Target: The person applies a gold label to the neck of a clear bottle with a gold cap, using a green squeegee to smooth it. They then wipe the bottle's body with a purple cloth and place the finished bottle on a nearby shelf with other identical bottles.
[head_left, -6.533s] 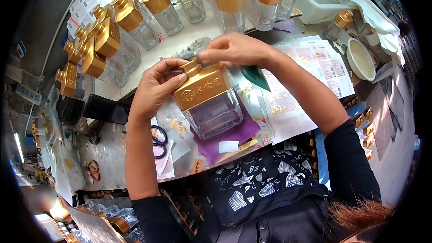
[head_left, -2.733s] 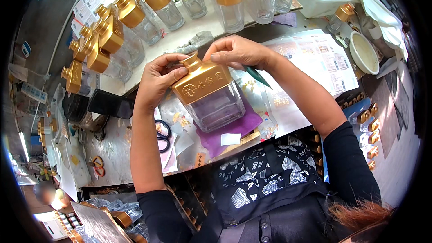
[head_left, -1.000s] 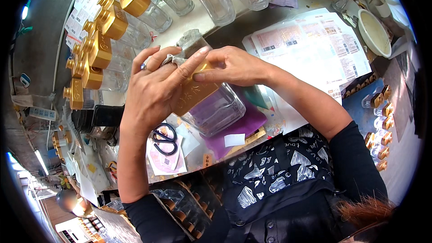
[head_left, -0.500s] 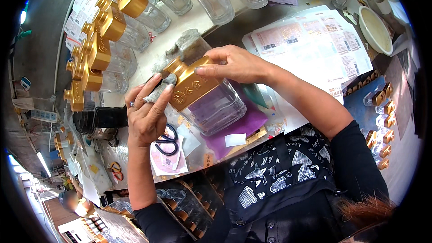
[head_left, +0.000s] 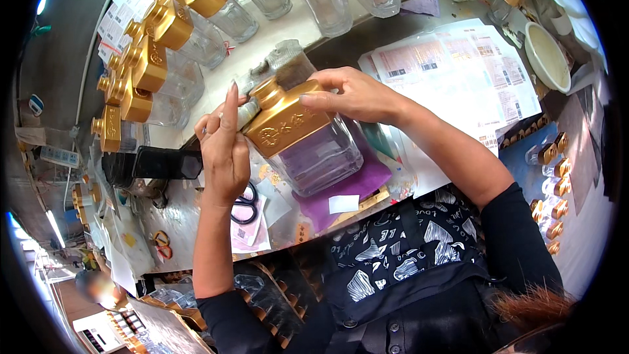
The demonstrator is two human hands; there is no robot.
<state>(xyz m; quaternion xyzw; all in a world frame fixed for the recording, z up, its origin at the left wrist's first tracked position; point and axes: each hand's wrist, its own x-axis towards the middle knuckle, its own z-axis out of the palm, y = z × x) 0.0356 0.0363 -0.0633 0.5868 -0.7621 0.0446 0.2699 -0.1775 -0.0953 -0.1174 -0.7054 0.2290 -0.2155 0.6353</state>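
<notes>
Right hand (head_left: 350,96) clasped the bottle (head_left: 288,124), left hand (head_left: 224,157) pinched a rag (head_left: 246,113) beside its neck (head_left: 268,94)! Purple cloth (head_left: 314,208) lay beneath, at the near edge of the table (head_left: 187,239).

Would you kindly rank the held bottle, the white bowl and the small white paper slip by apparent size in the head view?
1. Held bottle
2. White bowl
3. Small white paper slip

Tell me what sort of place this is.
Likely a small bottle workshop: gold-topped glass bottles crowd a raised shelf, the right hand grips another bottle over purple cloth, and printed sheets lie on the flecked workbench.
</notes>
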